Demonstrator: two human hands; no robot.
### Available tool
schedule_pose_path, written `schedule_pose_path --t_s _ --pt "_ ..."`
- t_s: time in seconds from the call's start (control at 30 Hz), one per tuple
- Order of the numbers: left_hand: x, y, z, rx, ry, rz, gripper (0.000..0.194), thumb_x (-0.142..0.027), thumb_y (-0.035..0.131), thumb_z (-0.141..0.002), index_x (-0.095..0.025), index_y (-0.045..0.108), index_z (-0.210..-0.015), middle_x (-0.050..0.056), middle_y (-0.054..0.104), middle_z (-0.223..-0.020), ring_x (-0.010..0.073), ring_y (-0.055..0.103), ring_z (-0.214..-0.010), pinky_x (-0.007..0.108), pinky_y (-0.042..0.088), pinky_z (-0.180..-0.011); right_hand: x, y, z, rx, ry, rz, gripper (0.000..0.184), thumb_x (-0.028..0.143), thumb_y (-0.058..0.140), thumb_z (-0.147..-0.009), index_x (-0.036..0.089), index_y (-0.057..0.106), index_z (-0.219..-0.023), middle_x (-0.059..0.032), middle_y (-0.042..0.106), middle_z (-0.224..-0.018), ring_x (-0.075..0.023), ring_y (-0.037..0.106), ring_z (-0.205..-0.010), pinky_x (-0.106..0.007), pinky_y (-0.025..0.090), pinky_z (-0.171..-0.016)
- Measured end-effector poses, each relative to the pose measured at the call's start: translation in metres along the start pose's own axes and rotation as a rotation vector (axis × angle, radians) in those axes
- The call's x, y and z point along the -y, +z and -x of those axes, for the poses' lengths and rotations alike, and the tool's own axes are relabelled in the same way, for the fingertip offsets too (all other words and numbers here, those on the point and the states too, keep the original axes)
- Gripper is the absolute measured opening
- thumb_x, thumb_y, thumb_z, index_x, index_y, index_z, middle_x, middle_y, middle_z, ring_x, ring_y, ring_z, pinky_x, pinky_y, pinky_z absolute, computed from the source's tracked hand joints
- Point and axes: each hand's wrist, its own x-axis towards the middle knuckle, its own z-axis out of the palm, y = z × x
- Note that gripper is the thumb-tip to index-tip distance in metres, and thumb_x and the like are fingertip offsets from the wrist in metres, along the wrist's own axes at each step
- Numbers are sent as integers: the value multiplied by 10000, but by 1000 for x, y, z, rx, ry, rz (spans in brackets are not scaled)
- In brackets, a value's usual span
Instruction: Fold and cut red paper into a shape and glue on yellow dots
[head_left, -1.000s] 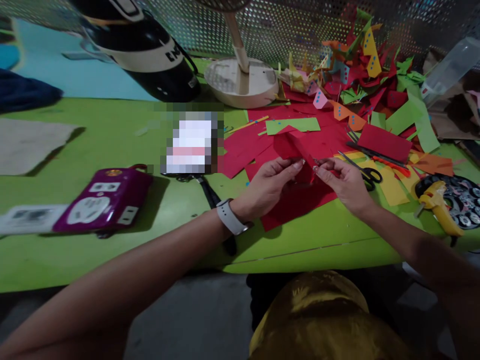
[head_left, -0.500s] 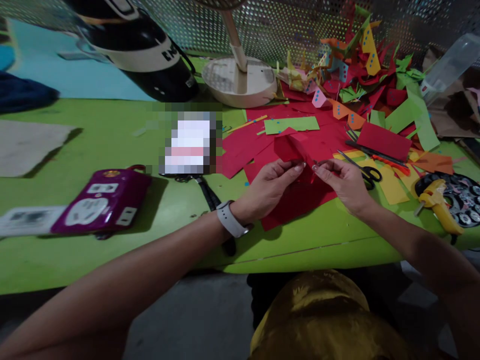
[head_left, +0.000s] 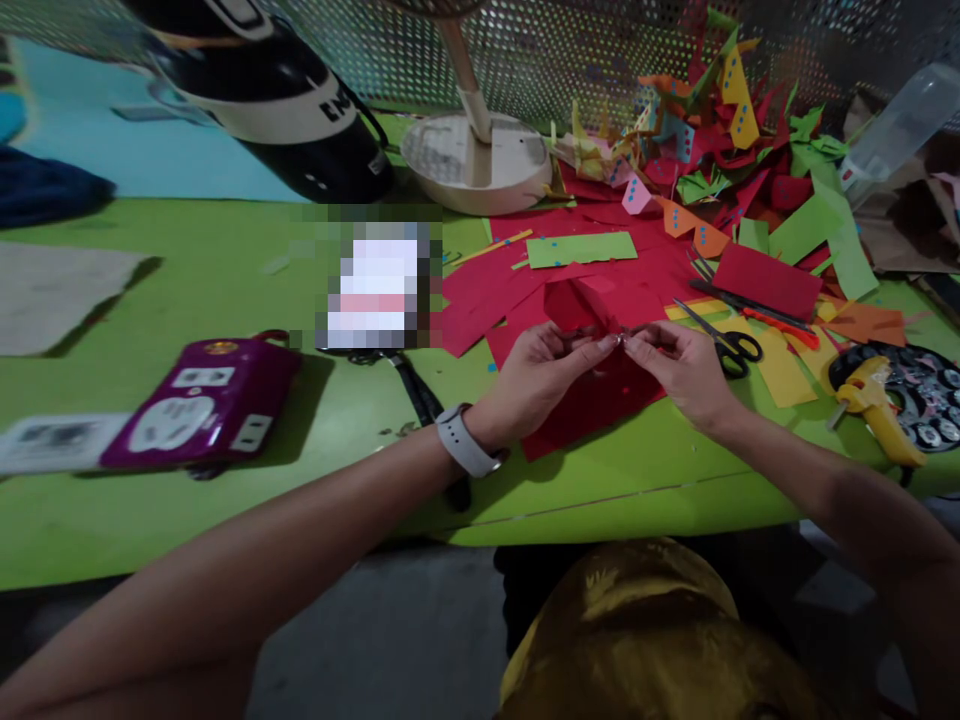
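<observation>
A piece of red paper with a raised, bent-up part is pinched between my two hands above other red sheets. My left hand, with a pale watch on its wrist, closes thumb and fingers on the paper from the left. From the right, my right hand pinches it too, the thumb tips almost touching. Both hands hide the fold between them. Black-handled scissors lie just right of my right hand, over yellow paper strips.
A heap of coloured paper cutouts stands at the back right. A yellow glue gun lies at the right. A purple power strip, a blurred-out phone, a dark bottle and a round white base occupy the left and back.
My thumbs have come closer together on the red paper, and its raised part has tipped lower. Everything else stays in place.
</observation>
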Motion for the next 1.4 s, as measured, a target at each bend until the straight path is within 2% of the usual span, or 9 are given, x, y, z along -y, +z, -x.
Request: schedule_pose_path --t_s 0.17,0.37,0.53,0.7,0.87,1.07,1.2,1.4 --pt "2 -1 -2 8 13 -32 373 -448 851 -669 -167 638 -548 -14 622 -577 92 509 -567 217 418 -570 -1 0 0 6 -30 30 358 495 775 -656 200 578 -700 21 585 -719 -112 528 -671 -277 469 -656" --pt "3 -2 -4 8 -5 -46 367 -481 857 -637 -173 670 -568 -11 605 -571 105 490 -577 230 404 -557 -2 0 0 5 -47 70 340 476 762 -677 204 560 -696 25 570 -701 -109 512 -647 -270 456 -624" --pt "1 -1 -4 29 -15 25 362 -479 880 -604 -172 690 -574 -3 646 -597 103 528 -591 219 435 -577 -3 0 0 0 -69 100 273 421 724 -713 201 566 -679 31 551 -676 -104 495 -628 -268 435 -602" --pt "1 -1 -4 13 -42 33 365 -486 891 -575 -168 719 -629 22 696 -660 135 595 -637 245 472 -602 -2 1 1 -14 -74 103 252 407 718 -719 200 581 -678 29 570 -663 -110 495 -627 -272 434 -600" --pt "4 -4 -3 -17 -58 18 305 -437 875 -620 -176 717 -623 25 703 -666 148 616 -625 268 478 -589 -1 1 2 0 -65 101 267 423 713 -705 206 560 -669 23 572 -668 -119 512 -642 -276 441 -609" --pt "3 -2 -1 -26 -38 71 257 -407 867 -652 -179 755 -691 40 744 -713 191 679 -694 286 538 -653 2 2 3 19 -79 118 236 402 700 -710 209 564 -696 19 569 -697 -128 523 -669 -291 461 -660" --pt "1 -1 1 -37 -44 77 266 -412 855 -675 -183 775 -784 37 759 -742 191 694 -723 284 548 -685 3 3 4 23 -95 120 241 400 710 -717 204 573 -686 13 571 -700 -132 524 -678 -292 452 -661" --pt "0 -2 -1 -37 -43 63 276 -430 864 -669 -183 777 -755 39 765 -743 173 694 -722 274 538 -709 2 4 5 19 -104 108 265 427 723 -723 206 585 -677 -2 602 -746 -139 556 -705 -301 477 -686"
